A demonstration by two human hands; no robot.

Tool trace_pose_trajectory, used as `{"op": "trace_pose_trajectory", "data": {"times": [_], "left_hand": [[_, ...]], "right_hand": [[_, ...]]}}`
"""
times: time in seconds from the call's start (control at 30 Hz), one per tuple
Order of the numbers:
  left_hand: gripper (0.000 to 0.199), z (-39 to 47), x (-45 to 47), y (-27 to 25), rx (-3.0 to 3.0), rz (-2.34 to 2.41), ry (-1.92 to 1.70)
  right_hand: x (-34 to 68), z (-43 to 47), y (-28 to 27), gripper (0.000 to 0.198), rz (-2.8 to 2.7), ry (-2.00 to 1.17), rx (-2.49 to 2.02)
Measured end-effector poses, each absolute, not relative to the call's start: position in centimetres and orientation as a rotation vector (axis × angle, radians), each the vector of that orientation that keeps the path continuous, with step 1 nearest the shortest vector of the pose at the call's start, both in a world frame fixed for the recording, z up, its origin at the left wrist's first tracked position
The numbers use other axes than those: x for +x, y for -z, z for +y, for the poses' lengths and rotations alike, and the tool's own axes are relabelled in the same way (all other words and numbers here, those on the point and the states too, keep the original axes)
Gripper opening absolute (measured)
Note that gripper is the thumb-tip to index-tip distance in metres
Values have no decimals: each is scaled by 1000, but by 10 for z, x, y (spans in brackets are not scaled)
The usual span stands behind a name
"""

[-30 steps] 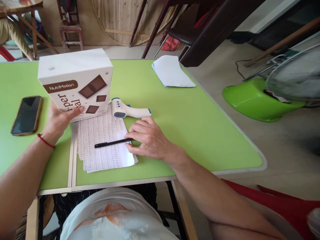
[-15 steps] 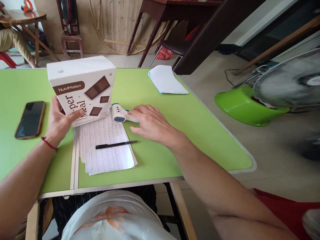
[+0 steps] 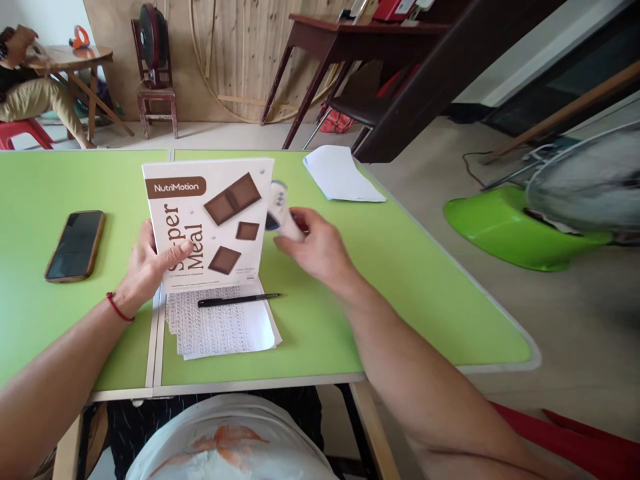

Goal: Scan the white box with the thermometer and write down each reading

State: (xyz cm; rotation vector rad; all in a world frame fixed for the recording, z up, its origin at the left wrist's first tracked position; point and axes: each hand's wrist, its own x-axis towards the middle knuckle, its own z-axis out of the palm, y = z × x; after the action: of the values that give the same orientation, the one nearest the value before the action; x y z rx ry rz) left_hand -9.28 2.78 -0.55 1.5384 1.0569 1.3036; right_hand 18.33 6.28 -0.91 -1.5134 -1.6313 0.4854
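While the left hand [image 3: 153, 263] grips a white box [image 3: 200, 227], the right hand [image 3: 320, 247] clasps a thermometer [image 3: 279, 203] just right of it, black pen [image 3: 239, 300] on papers [image 3: 225, 339] nearer, phone [image 3: 75, 247] at left.

A single camera, worn on the person's head, looks forward and steeply down from above the white shirt [image 3: 225, 447], which fills the bottom edge up close. The forearms run in from the lower corners, so the left hand [image 3: 150, 267] and right hand [image 3: 323, 247] sit at middle range, near the centre. The wide view takes in the green table [image 3: 400, 313] from its near edge to its far one, then reaches across the room to the wooden panel [image 3: 240, 60], well beyond.
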Motion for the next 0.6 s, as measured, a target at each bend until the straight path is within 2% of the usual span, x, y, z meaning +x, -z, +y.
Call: {"op": "trace_pose_trajectory", "data": {"times": [0.17,0.27,0.4,0.6], "left_hand": [[65,21,-89,9,1590,1068,-1214],[66,21,-90,12,1673,1095,-1170],[67,20,-88,10,1626,1126,-1157],[67,18,-84,1,1508,1071,-1139]], "right_hand": [[168,26,-10,23,-1355,-788,-911],[158,-3,-19,27,-1402,-1004,-695],[148,-23,-22,27,-1448,-1258,-656],[137,-22,-16,23,-1447,-1314,-727]]}}
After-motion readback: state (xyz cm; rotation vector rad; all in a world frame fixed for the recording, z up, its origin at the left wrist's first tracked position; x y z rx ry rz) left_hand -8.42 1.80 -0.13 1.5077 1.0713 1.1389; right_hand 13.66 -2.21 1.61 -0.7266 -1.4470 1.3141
